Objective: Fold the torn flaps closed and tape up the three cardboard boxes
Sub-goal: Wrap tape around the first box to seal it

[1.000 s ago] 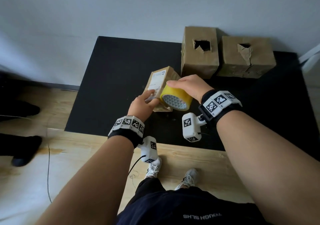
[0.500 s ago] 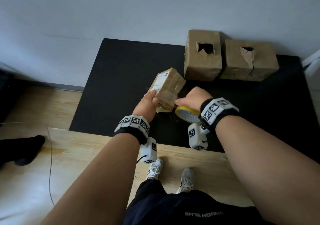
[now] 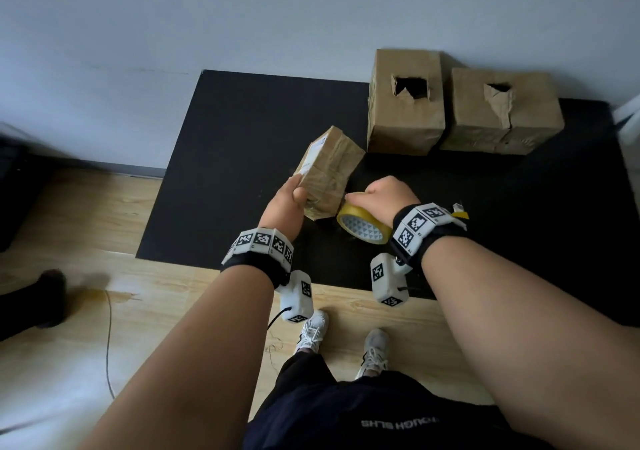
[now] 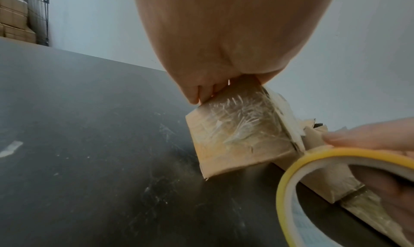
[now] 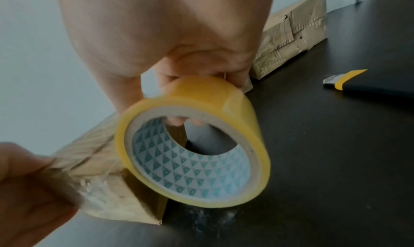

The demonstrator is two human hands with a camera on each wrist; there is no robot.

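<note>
Fingers [image 4: 192,93] gripping box [image 3: 327,172], others holding tape roll [image 3: 363,223]

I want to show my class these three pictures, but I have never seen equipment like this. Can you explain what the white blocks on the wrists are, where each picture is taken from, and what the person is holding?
No robot here: a person works with bare hands. The patterned bands hold small white cameras under each wrist. The wide picture comes from a camera on the head, looking down; the two close pictures come from those wrist cameras, looking along each hand.

The left hand grips a small box, tilted up off the black mat. The right hand holds a yellow tape roll against that box; clear tape already wraps it.

Farther back on the mat stand two bigger boxes, one beside the other, each with a torn hole on top. A yellow and black cutter lies to the right.
</note>
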